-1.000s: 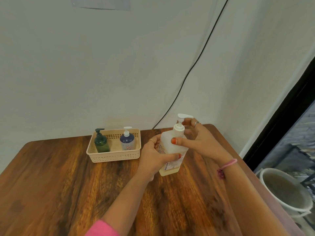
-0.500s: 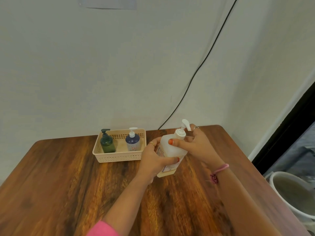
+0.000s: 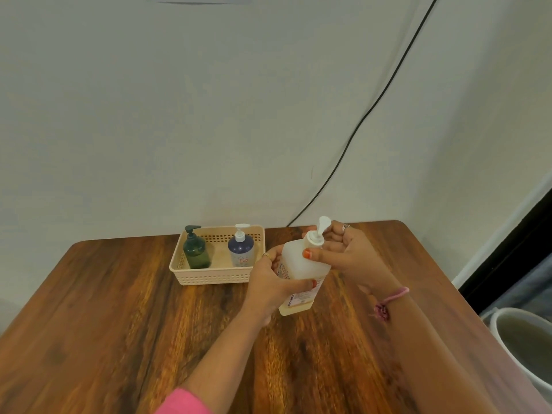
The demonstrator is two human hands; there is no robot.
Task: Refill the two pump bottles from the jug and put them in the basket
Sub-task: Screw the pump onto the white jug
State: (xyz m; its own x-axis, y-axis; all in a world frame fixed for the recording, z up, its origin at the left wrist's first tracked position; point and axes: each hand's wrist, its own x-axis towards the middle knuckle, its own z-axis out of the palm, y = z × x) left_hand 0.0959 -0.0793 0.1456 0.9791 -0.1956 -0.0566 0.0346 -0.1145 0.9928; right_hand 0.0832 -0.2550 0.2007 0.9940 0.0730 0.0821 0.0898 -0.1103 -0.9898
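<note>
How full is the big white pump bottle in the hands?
Nearly empty: the big white pump bottle shows only a thin yellowish layer at its base; above that its translucent body looks clear.

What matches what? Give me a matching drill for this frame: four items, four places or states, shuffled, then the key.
Items:
1. green pump bottle
2. blue pump bottle
3. large white pump bottle
4. white bucket

Places or states:
A. off the table, at the right edge of view
B. held by the left hand at the body and the right hand at the pump
C. left side of the basket
D. right side of the basket

Pairs: 1-C, 2-D, 3-B, 4-A
</note>
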